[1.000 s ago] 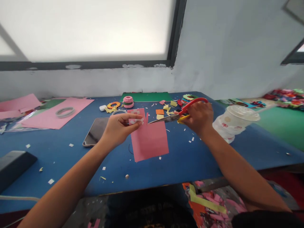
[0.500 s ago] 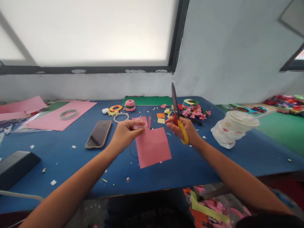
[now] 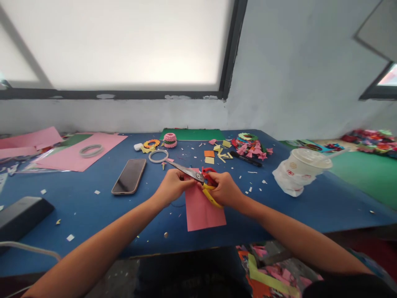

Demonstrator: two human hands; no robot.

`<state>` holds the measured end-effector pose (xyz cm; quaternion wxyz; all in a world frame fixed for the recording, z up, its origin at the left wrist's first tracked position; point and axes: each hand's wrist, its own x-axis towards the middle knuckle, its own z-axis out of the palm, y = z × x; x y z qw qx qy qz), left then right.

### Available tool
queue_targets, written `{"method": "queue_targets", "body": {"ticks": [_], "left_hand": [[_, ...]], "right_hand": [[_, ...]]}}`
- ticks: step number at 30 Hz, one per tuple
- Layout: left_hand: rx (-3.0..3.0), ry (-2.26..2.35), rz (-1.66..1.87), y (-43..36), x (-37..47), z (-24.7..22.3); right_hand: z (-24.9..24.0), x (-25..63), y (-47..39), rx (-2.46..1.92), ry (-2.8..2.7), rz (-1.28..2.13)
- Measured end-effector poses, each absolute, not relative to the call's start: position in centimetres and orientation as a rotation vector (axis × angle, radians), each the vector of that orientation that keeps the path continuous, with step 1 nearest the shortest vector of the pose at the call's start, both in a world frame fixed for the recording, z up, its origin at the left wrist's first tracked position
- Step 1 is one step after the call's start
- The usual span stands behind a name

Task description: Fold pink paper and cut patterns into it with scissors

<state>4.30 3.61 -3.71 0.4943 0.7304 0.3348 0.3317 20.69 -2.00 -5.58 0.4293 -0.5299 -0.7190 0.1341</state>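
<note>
A sheet of pink paper is pinched at its upper left by my left hand, above the blue table. My right hand grips scissors with one red and one yellow handle. Their blades point to the upper left and lie across the paper's top, near my left fingertips. Whether the blades are fully closed on the paper I cannot tell. Part of the paper's upper edge is hidden by my fingers and the scissors.
A phone and a tape roll lie left of my hands. A wrapped cup with a straw stands right. Behind are a black marker, pink paper pieces and small squares. Larger pink sheets lie far left.
The scissors have come down and left from upright, now lying across the top of the paper. A small pink piece now lies by the tape roll. The held paper has turned slightly.
</note>
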Motion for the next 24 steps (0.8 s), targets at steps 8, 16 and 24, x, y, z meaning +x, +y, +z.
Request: {"method": "queue_targets", "body": {"ticks": [8, 16, 24], "left_hand": [[1.802, 0.896, 0.828, 3.9, 3.9, -3.0], [1.745, 0.953, 0.899, 3.7, 3.6, -2.4], [1.519, 0.787, 0.822, 3.2, 3.3, -1.0]], "right_hand": [[-5.5, 20.9, -2.0, -1.264, -1.670, 0.610], [-4.3, 22.3, -1.7, -1.255, -1.482, 0.611], [-4.8, 28.5, 1.1, -1.425, -1.538, 0.052]]}}
